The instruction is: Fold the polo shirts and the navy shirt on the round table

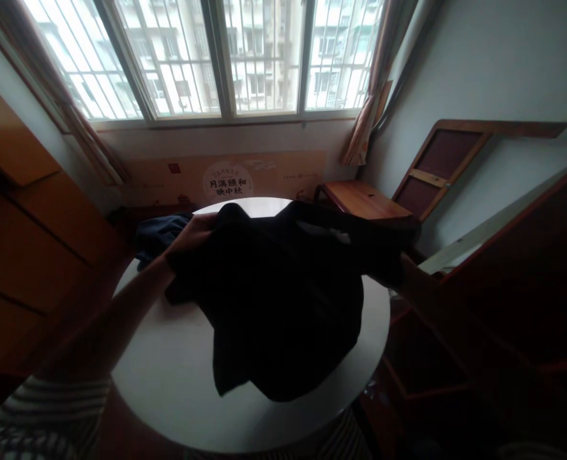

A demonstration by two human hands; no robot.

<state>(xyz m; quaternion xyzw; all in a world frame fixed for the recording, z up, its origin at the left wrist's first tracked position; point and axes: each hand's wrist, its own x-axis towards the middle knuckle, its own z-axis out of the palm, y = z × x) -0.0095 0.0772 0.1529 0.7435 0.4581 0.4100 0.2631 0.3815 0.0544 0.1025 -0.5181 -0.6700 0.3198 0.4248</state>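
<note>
A black garment (283,300), which looks like a short-sleeved shirt, is held up and spread over the round white table (168,383). Its lower part hangs down close to the tabletop. My left hand (195,233) is closed on the garment's upper left edge, with part of the fingers behind the cloth. At the far right, my right hand (409,268) goes into or behind the raised dark cloth; only the wrist area shows, and its fingers are hidden. A dark blue bundled cloth (161,236) lies at the table's back left edge, just beyond my left hand.
A wooden stool or small table (364,199) stands behind at the right, near a leaning wooden frame (431,169). Orange-brown cabinets (29,243) line the left side. Dark wooden furniture (518,275) stands close on the right. A barred window (226,64) is ahead.
</note>
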